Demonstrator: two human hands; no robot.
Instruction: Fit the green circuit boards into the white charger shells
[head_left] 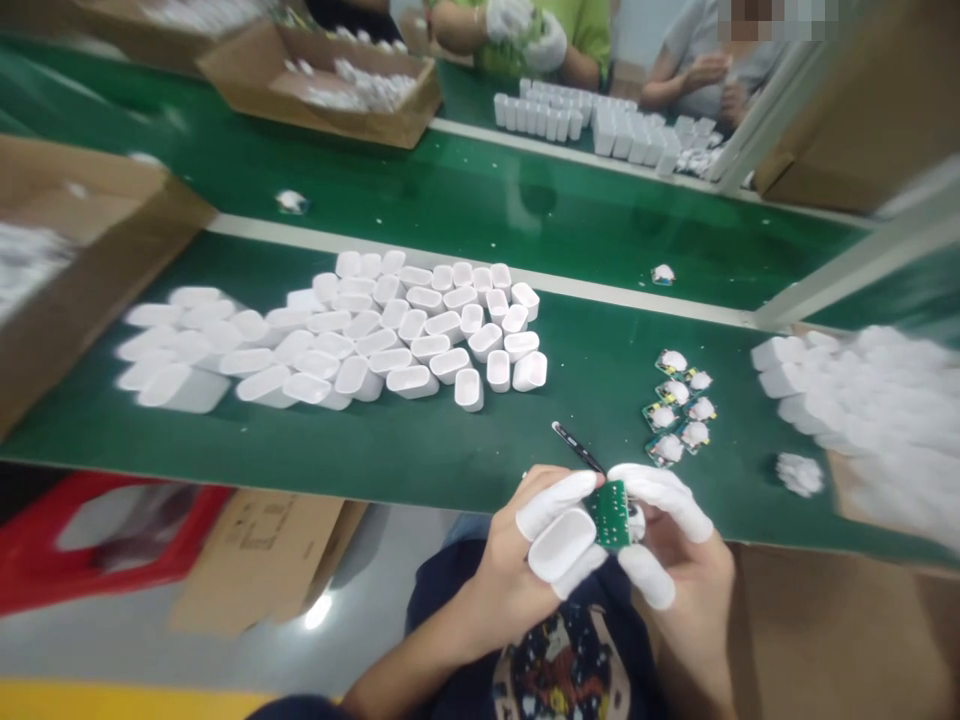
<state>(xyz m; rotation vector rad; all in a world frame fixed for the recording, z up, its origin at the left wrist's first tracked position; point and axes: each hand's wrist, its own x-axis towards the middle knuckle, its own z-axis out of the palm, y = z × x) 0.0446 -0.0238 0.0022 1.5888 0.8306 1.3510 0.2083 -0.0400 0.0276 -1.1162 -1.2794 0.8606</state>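
Note:
White finger cots cover several fingertips of both hands. My left hand [517,560] is closed around a white plastic housing [564,545], whose open end faces the camera. My right hand [686,555] grips a small green circuit board [613,515] between thumb and fingers, close beside the housing's right side. A white part shows behind the board, mostly hidden by it. Just beyond my fingers a black pen-like tool [576,444] lies on the green mat. Several circuit boards with white tops [667,418] lie to the right of it.
Many open white housings [390,330] stand left of centre. More white pieces [885,400] are heaped at the right, near a small white clump [799,474]. Cardboard boxes [405,125] stand at the back and left. Across the green belt [465,200], people handle parts; one wears white gloves [546,42].

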